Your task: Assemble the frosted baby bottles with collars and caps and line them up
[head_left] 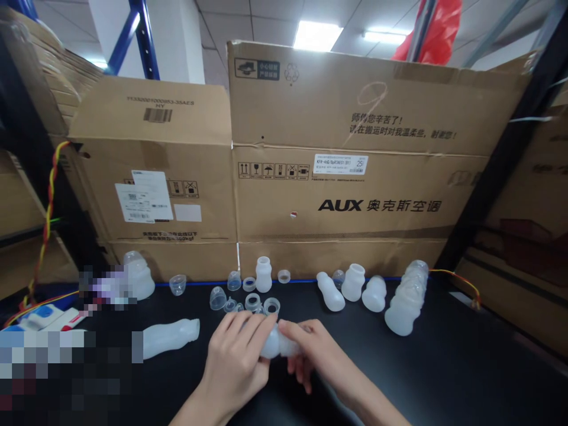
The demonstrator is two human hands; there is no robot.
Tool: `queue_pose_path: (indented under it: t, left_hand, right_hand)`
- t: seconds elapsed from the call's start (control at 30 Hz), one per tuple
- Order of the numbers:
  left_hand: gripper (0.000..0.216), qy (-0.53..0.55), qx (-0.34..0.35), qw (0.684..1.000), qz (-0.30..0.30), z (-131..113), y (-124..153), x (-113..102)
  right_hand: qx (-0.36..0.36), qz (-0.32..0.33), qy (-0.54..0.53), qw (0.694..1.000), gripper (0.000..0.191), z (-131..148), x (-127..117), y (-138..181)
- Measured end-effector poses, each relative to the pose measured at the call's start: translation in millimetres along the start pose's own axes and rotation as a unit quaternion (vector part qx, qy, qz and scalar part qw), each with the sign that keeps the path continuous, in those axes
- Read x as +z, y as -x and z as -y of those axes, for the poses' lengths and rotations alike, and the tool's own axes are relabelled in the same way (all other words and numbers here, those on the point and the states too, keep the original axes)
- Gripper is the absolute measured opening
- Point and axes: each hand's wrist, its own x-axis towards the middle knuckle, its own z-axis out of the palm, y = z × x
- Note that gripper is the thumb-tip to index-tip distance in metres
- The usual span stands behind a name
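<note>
My left hand (pixel 239 355) and my right hand (pixel 317 349) meet over the near middle of the black table. Between them lies a translucent white plastic bottle (pixel 274 344), tilted nearly sideways. The left fingers wrap over its left part and the right thumb and fingers grip its right end; both ends are largely hidden. Just beyond my fingers are translucent rings (pixel 271 306), a small clear nipple (pixel 229 305) and a clear dome cap (pixel 217 299). Behind these, an open-necked white bottle (pixel 263 275) stands upright.
Right of centre are several bottles (pixel 354 283) and a leaning stack of nested pieces (pixel 407 299). On the left are a long lying bottle (pixel 171 337), a small clear cup (pixel 177 285) and another bottle shape (pixel 139 277). Cardboard (pixel 275 201) walls the table's back; dark posts (pixel 483 160) flank it.
</note>
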Motion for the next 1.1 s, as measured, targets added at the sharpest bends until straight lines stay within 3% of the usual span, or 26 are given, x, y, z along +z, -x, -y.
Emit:
queue_pose_path:
  t: [0.1,0.23,0.33,0.43,0.5,0.6,0.7,0.8,0.93,1.1]
  left_hand:
    - [0.049,0.058,-0.041,0.997,0.006,-1.4,-4.0,2.1]
    - [0.052,0.119,-0.059,0.990,0.040,-3.2,-2.5,6.7]
    - [0.056,0.127,-0.069,0.987,0.074,-2.5,1.4,11.5]
    - [0.050,0.107,-0.085,0.985,0.102,1.6,6.4,17.9]
    - [0.043,0.088,-0.099,0.984,0.117,5.7,9.9,22.7]
    - [0.033,0.073,-0.119,0.980,0.144,11.9,14.0,28.7]
    - [0.029,0.072,-0.130,0.975,0.163,15.6,14.8,31.1]
    - [0.027,0.072,-0.132,0.975,0.166,16.0,13.5,30.4]
    - [0.025,0.075,-0.132,0.974,0.169,15.0,12.1,29.0]
    - [0.023,0.080,-0.134,0.971,0.179,15.4,12.3,32.1]
  right_hand:
    - [-0.108,-0.096,0.012,0.989,0.055,-0.7,-3.3,-5.4]
    - [-0.246,-0.199,0.004,0.949,0.056,1.8,-18.5,-9.3]
    - [-0.296,-0.277,0.024,0.914,0.057,9.2,-38.5,-7.0]
    - [-0.331,-0.363,0.116,0.863,0.047,16.7,-64.4,-2.8]
    - [-0.327,-0.406,0.196,0.830,0.043,19.0,-81.6,-0.5]
    - [-0.259,-0.449,0.308,0.798,0.051,18.6,-101.7,1.3]
    - [-0.197,-0.441,0.390,0.784,0.058,16.9,-113.9,1.9]
    - [-0.152,-0.423,0.469,0.760,0.054,16.4,-122.0,2.5]
    - [-0.126,-0.465,0.559,0.675,0.051,15.9,-131.7,4.4]
    - [-0.145,-0.553,0.572,0.589,0.056,12.7,-136.5,5.6]
